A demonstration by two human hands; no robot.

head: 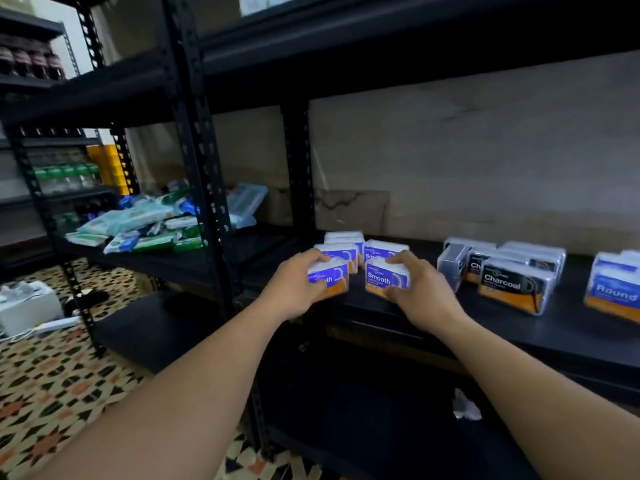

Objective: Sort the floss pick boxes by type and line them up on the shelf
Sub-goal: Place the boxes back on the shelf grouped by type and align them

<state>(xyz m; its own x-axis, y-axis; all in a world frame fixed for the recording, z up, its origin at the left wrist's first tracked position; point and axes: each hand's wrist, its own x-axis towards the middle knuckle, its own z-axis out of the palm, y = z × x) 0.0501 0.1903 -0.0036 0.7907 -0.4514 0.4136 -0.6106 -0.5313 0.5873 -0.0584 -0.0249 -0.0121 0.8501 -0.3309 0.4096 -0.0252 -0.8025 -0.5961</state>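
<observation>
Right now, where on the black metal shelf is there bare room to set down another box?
Bare black shelf board shows between the black Charcoal boxes and the blue Round boxes, plus the front edge before them. A narrower gap separates the purple Smooth boxes from Charcoal. Crowded: the Smooth cluster.

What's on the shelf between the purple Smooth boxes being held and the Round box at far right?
A cluster of black-labelled Charcoal boxes stands between the Smooth boxes and the Round box, with bare shelf either side, as the head view shows.

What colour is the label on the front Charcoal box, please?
The Charcoal box has a black label with an orange band below, seen in the head view.
</observation>
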